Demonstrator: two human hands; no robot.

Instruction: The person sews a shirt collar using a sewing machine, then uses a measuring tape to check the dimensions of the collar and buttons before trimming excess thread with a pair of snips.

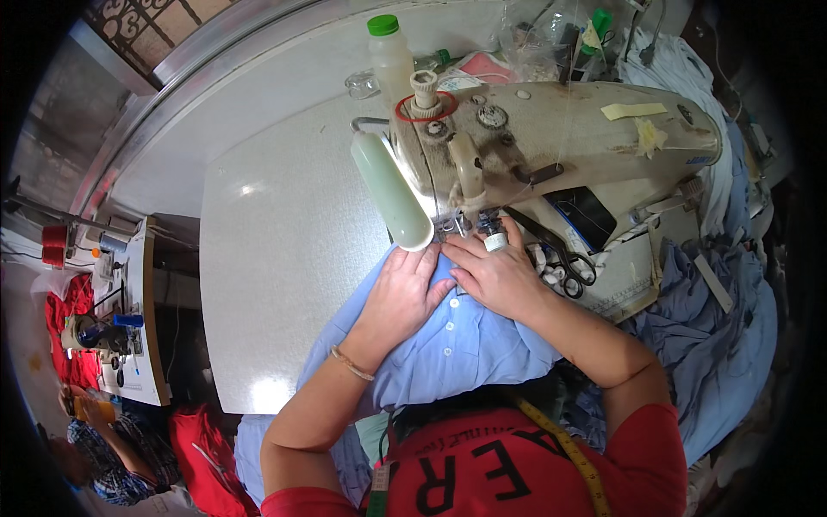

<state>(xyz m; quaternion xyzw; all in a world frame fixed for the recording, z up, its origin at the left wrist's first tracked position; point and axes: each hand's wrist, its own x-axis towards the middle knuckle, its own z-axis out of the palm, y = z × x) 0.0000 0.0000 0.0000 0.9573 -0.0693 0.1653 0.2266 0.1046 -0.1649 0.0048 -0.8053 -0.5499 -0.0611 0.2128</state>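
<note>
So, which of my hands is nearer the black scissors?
Right. Your right hand is just left of the black scissors; your left hand lies farther left, on the blue cloth.

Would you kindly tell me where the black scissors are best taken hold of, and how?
Probably by the handle loops of the scissors, with the right hand coming from the near right: the loops lie that way, while the blades point away toward the sewing machine.
</note>
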